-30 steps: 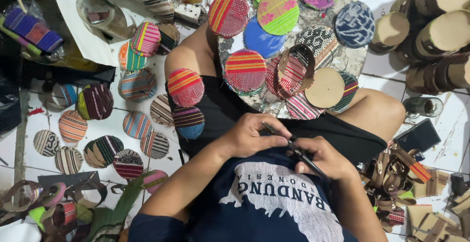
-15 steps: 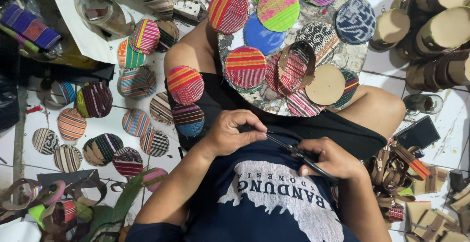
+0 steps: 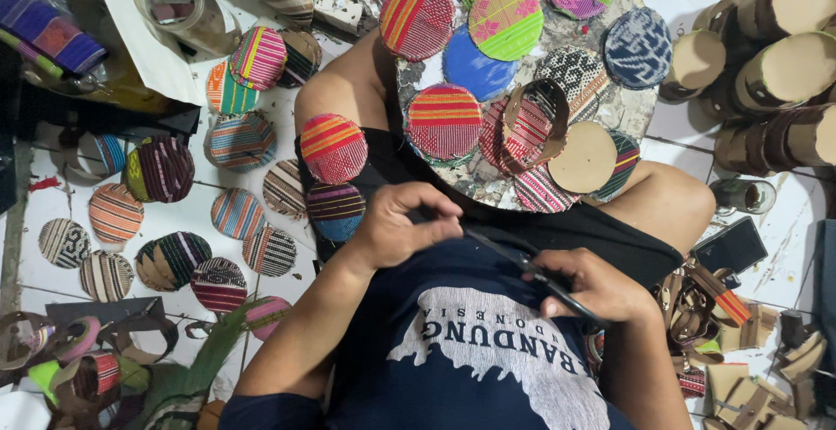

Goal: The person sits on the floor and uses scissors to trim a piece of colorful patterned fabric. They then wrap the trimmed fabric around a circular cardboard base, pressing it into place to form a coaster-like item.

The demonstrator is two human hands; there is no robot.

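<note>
I sit on the floor with a dark shirt and black shorts below me. My left hand is curled over my lap and pinches a small dark piece at its fingertips. My right hand grips black scissors, whose blades point up and left toward the left hand and reach close to the dark piece. A round board covered in woven fabric discs rests on my knees just beyond both hands. Two striped discs lie on my left thigh.
Several striped fabric discs are spread on the white tiled floor to the left. Cardboard cylinders are stacked at the upper right. A dark phone and leather straps lie on the right. Fabric rolls sit at the upper left.
My left hand has shifted a little to the left and up on my lap. The right hand with the scissors has stayed almost in place.
</note>
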